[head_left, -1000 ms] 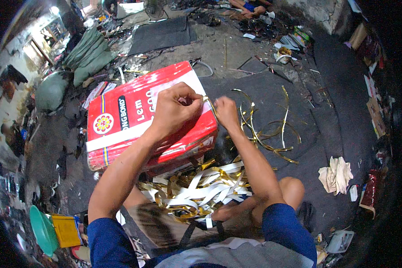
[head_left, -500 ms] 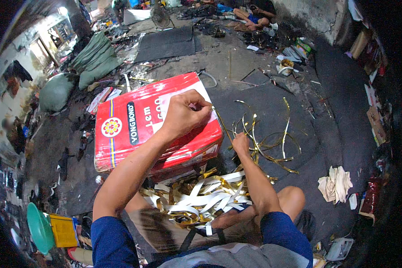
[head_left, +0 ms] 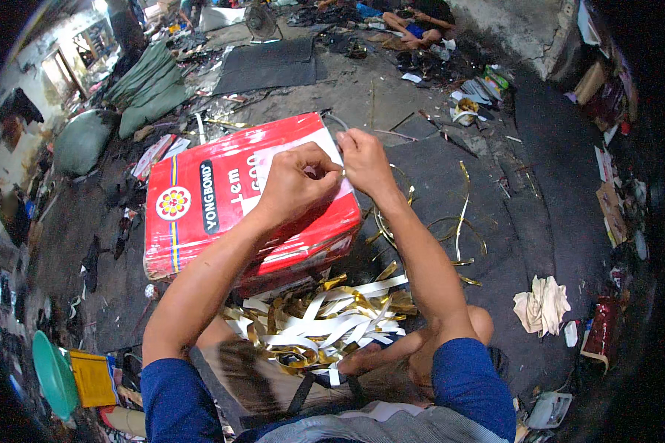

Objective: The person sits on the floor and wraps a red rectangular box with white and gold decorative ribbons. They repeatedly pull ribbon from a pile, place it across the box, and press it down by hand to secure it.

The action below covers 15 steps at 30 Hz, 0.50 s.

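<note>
A red and white cardboard box (head_left: 251, 184) stands in front of me. Over its right side, my left hand (head_left: 299, 181) is closed in a pinch on a narrow gold strip (head_left: 343, 173), of which only a tiny piece shows. Right beside it, my right hand (head_left: 367, 164) is curled around the same strip, its fingertips partly hidden. Below the box, a heap of white and gold strips (head_left: 332, 317) lies across my lap. Thin curled gold strips (head_left: 462, 199) spread over the dark mat to the right of my right forearm.
A crumpled cream cloth (head_left: 541, 305) lies on the right. To the left are a green basin (head_left: 54, 375), a yellow container (head_left: 94, 378) and stuffed green sacks (head_left: 86, 140). Farther off are a flat dark mat (head_left: 266, 65), a fan (head_left: 261, 22) and another person (head_left: 414, 31) seated amid scraps.
My right hand has moved up and left from the curled strips to meet my left hand. The gold strip stretched between them before is now nearly hidden. The view has shifted slightly.
</note>
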{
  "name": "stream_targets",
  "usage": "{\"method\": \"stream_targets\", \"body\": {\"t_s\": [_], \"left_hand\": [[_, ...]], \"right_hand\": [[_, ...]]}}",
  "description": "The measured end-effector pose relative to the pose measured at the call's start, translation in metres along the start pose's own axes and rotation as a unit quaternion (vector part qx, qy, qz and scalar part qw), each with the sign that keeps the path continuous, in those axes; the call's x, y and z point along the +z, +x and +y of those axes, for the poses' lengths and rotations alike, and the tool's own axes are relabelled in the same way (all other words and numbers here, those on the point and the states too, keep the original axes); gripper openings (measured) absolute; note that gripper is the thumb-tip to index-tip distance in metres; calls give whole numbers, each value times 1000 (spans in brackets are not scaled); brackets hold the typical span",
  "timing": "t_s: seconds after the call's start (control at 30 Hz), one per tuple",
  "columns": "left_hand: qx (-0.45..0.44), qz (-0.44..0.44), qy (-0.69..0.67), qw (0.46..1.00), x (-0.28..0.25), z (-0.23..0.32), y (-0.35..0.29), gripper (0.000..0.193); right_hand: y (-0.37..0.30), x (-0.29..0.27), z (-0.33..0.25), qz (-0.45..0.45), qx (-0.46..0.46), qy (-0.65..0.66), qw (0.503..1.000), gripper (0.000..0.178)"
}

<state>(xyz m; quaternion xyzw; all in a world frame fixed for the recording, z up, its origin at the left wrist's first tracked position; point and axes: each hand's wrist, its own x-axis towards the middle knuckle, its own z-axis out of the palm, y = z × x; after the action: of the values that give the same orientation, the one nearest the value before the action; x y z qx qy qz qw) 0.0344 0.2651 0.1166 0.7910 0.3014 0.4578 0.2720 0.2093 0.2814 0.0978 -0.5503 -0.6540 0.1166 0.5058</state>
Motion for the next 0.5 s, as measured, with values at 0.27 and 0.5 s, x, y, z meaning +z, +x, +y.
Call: {"method": "stream_targets", "body": {"t_s": [0.27,0.5], "left_hand": [[-29,0,-32,999,2,0,-3,6],[-47,-28,-48,997,3,-2,6,9]], "right_hand": [[-30,23,43,-3,119,169,978,36],[-45,30,90,37,96,123,987,39]]}}
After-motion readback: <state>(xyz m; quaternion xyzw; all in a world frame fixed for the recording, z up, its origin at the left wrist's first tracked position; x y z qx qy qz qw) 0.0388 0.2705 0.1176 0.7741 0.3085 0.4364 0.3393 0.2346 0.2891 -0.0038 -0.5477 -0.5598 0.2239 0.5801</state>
